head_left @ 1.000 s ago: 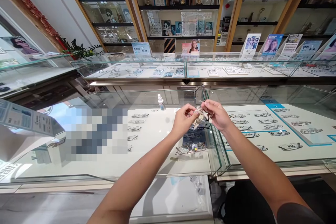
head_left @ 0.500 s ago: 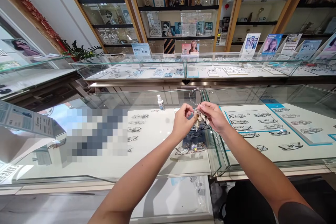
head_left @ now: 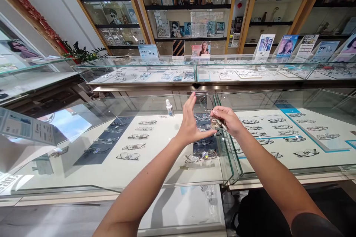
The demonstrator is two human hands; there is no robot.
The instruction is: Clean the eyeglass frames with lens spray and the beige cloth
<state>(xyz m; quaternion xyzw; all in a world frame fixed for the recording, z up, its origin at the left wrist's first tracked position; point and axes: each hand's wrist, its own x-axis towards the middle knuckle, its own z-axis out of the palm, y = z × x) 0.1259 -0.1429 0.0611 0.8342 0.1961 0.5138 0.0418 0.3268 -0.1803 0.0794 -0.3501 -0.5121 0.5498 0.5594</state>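
Note:
My left hand (head_left: 189, 124) is open, its fingers stretched upward and its thumb pointing right toward the bunched cloth. My right hand (head_left: 227, 119) is closed on a pair of eyeglasses (head_left: 210, 100) and a crumpled pale cloth (head_left: 216, 123). One thin-rimmed lens sticks up above the right fingers; the rest of the eyeglasses is hidden by the cloth and hand. Whether the left thumb touches the cloth I cannot tell. Both hands are above the glass display case (head_left: 167, 170). Beyond the left hand, a white spray bottle (head_left: 169, 108) stands upright on the case.
Rows of eyeglasses (head_left: 137, 146) lie in the case under the glass, with more frames (head_left: 283, 132) in the case at right. A folded paper sign (head_left: 27, 126) stands at the left. Across the aisle runs another glass counter (head_left: 155, 76), with shelves (head_left: 189, 7) behind it.
My left hand has let go of the cloth and moved slightly left, its fingers opening out. My right hand keeps its hold on the eyeglasses and cloth.

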